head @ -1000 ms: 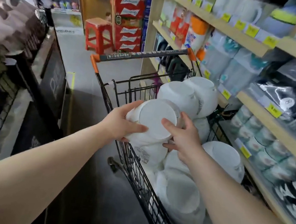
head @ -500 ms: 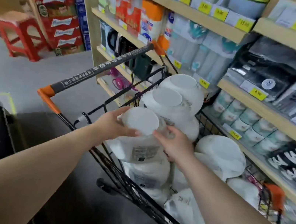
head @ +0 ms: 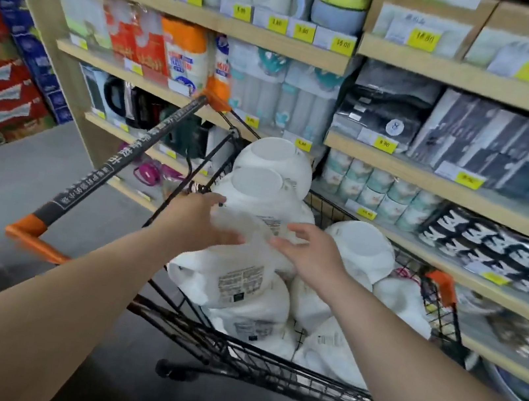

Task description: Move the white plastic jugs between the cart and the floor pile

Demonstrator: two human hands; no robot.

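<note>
Where the black wire shopping cart (head: 264, 366) stands against the wooden shelving (head: 397, 183), its basket is seen heaped with white bowls, most turned bottom-up and several wrapped in clear plastic film bearing printed labels. Two upturned bowls (head: 271, 170) are stacked at the far edge of the basket, just under the orange end of the cart handle (head: 131, 158); another upturned bowl (head: 361, 247) lies toward the basket's right edge, near the shelf. Between the hands, above the middle of the heap, a wrapped bowl pack (head: 245, 266) is blurred, its label facing up.

Both bare forearms are stretched forward over the near rim of the basket. The left hand (head: 197, 224) is laid against the left side of the blurred pack, fingers extended and only slightly bent. The right hand (head: 310, 252) is held at the pack's right side with fingers spread and relaxed; whether it touches the film cannot be told through the blur. Neither hand is seen to be clenched round anything.

The bowls are smooth, glossy and round, with flat foot rings. The cart is made of thin black wire, with a dark bar handle capped in orange. On the shelves, yellow price tags (head: 343, 44) are fixed along the front edges.
</note>
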